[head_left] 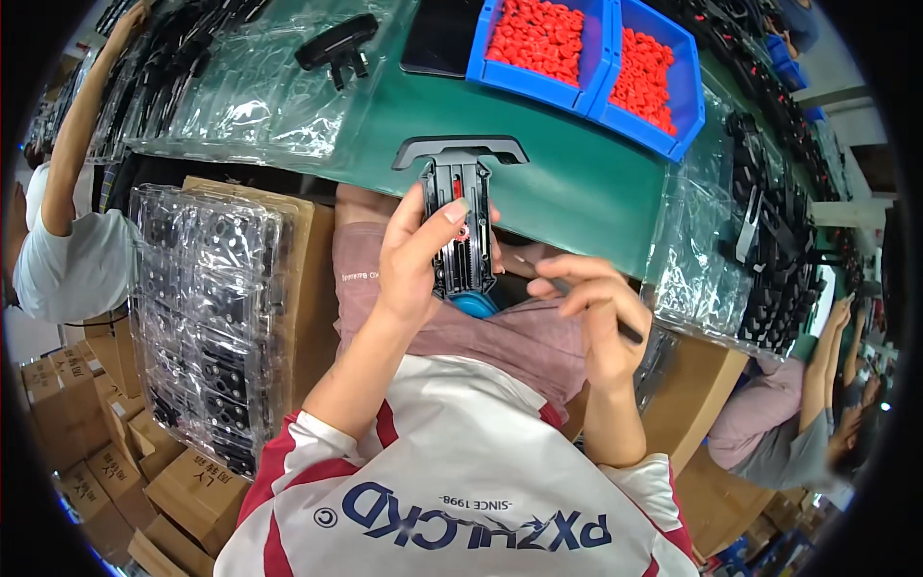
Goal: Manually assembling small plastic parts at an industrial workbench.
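Observation:
My left hand (418, 250) is closed around a long black plastic housing (460, 264) with ribbed channels. A wide grey-and-black crossbar handle (461, 146) tops it, making a T shape. My left thumb presses on the housing's face, close to small red parts (462, 232) set in its middle channel. To the right, apart from the housing, my right hand (601, 313) grips a slim tool (630, 334) with a dark handle; its thin tip points toward the housing. Fingers hide most of the tool, so its exact kind is unclear. Something blue and rounded (474, 305) lies below the housing, at my lap.
Two blue bins (588, 101) of small red parts stand on the green table (567, 183). A black T-shaped part (336, 43) lies on clear trays (260, 106) at left. Stacked trays (207, 308) and cartons (197, 495) stand left; black parts (760, 221) lie right. Co-workers sit both sides.

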Demonstrator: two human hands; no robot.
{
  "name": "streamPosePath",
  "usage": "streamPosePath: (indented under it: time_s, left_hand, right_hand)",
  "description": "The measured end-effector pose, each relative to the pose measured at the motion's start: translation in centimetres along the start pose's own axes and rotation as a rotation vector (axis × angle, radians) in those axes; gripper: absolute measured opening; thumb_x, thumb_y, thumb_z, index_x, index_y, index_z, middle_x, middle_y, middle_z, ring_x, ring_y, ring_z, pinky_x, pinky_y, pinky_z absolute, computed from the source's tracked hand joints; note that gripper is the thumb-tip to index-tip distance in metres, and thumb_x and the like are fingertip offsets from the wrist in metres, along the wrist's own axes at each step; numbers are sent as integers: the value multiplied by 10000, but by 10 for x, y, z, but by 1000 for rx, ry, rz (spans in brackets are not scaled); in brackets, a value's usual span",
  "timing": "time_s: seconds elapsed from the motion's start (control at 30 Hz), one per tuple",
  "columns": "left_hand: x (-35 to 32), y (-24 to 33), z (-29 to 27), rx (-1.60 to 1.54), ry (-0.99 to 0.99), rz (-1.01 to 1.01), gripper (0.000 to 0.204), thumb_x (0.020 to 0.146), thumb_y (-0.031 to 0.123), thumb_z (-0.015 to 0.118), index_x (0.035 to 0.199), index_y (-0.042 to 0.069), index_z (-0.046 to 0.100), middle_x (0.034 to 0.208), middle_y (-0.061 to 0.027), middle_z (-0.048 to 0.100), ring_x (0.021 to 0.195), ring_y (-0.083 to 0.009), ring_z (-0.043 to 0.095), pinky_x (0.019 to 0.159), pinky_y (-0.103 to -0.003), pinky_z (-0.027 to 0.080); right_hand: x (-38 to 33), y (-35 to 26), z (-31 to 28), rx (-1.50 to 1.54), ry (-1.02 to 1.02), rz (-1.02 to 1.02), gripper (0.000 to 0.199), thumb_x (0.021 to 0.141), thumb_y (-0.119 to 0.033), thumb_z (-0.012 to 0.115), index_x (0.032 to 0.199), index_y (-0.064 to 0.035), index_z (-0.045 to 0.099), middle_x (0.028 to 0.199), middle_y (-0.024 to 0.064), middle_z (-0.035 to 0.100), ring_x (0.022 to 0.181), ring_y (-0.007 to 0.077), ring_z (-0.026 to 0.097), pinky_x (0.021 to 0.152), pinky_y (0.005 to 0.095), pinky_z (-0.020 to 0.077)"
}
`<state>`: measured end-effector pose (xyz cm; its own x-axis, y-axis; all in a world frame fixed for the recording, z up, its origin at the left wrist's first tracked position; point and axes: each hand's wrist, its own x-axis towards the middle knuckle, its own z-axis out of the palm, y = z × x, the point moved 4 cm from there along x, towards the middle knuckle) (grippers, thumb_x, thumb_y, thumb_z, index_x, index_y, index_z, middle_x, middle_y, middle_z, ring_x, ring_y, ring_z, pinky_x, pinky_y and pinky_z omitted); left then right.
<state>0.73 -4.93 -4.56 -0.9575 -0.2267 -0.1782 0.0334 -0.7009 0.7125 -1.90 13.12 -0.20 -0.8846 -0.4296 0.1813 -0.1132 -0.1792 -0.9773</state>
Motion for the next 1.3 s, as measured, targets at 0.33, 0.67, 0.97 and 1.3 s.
streamPosePath:
  time_s: [0.33,0.67,0.97,1.3]
  left_hand:
    - [1,-1,13,160,76,70,293,916,132,489,1177,-2,485,986,-174,622,667,-224,634,571,-304,538]
    - [4,7,2,204,193,164,278,910,126,494,1157,0,491,975,-170,629,676,-214,634,572,-298,541]
    - [13,36,-5,188,252,273,290,910,129,507,1168,-2,484,980,-171,634,671,-218,629,576,-308,545]
    - [3,23,2,141,140,229,258,938,89,526,1180,9,489,985,-151,651,666,-185,621,604,-287,545]
  right_hand:
    - [-6,-1,10,-22,-96,-47,260,927,-121,533,788,68,647,1118,222,629,860,303,669,779,353,549]
    - [-4,-3,23,-66,-146,39,210,898,-65,550,782,73,658,1092,209,648,832,281,676,745,319,547]
    - [-12,-8,40,-212,-178,-65,271,919,-99,519,768,77,659,1061,215,663,805,290,687,735,325,565]
    - [8,-5,38,-173,-88,-127,117,843,10,584,805,84,667,1071,206,662,817,259,674,718,293,533]
